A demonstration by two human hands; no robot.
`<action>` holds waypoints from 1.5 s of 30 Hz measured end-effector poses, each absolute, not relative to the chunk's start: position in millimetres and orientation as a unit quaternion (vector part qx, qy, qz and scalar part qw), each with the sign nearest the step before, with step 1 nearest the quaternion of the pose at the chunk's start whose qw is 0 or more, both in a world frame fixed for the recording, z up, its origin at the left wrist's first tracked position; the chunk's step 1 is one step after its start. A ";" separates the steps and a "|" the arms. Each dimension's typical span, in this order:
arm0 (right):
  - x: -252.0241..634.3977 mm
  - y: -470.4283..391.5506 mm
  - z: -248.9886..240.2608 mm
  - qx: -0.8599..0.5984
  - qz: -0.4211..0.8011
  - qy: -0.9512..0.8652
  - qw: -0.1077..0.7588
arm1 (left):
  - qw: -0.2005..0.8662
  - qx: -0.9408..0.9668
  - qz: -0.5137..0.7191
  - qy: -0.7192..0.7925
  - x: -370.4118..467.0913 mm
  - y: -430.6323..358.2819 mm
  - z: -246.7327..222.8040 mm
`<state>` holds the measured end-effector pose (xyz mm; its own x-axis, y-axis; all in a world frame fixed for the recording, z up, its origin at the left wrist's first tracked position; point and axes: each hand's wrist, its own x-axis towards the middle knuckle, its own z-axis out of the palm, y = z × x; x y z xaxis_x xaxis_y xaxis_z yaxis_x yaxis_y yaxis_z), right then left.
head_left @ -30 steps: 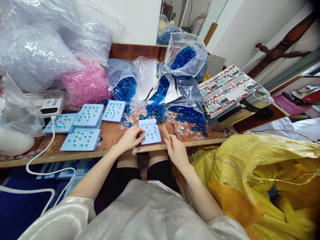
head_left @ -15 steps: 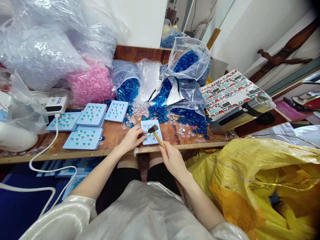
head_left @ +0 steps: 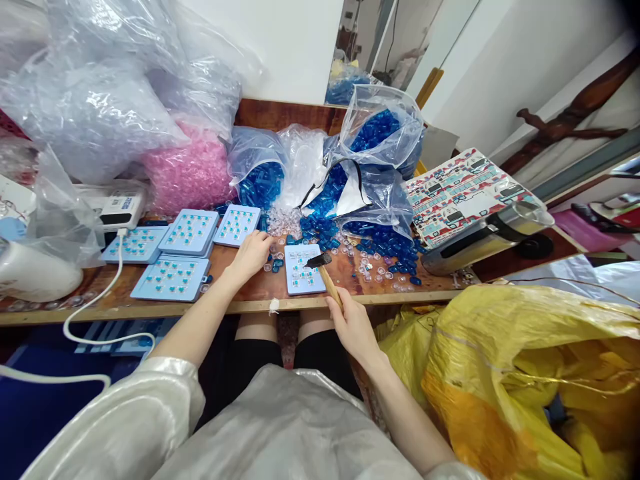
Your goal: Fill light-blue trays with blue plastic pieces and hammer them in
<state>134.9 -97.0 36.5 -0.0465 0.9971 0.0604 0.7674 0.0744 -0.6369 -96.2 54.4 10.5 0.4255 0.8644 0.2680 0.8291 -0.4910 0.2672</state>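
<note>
My right hand [head_left: 354,325] is closed round the wooden handle of a hammer [head_left: 327,277]. Its dark head hangs over the right part of a light blue plastic panel [head_left: 295,283] lying at the table's front edge. Clear pieces with small blue parts sit in the panel. To the left of it, my left hand [head_left: 254,255] has reached to small clear plastic pieces [head_left: 283,219] on the tabletop. The left fingers are bent and pressed together; whatever they pinch is hidden. Loose dark blue pieces [head_left: 320,227] lie behind the panel.
Several filled light blue panels [head_left: 170,277] lie to the left, by a white cable [head_left: 120,267]. Behind stand open bags of blue pieces [head_left: 263,183] and a bag of pink pieces [head_left: 187,173]. A steel flask [head_left: 450,250] lies at the right, above a yellow sack [head_left: 470,347].
My left hand has left the panel and moved left and away to the loose clear pieces. The hammer stays in my right hand, its head shifted slightly right over the panel.
</note>
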 end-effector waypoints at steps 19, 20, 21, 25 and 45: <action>145.5 -98.8 35.5 -0.669 0.247 -0.645 0.276 | 0.182 0.836 0.312 0.414 -46.4 -1.4 7.7; 145.4 -99.1 35.5 -0.669 0.249 -0.644 0.274 | 0.181 0.837 0.312 0.411 -46.2 -1.5 7.7; 145.4 -99.2 35.5 -0.670 0.249 -0.644 0.274 | 0.176 0.843 0.306 0.406 -46.0 -1.6 7.5; 145.1 -99.5 35.2 -0.666 0.237 -0.650 0.279 | 0.154 0.855 0.285 0.405 -46.6 -1.5 4.0; 131.9 -95.8 36.5 -0.664 0.192 -0.701 0.173 | 0.154 0.831 0.281 0.455 -47.6 -2.4 0.9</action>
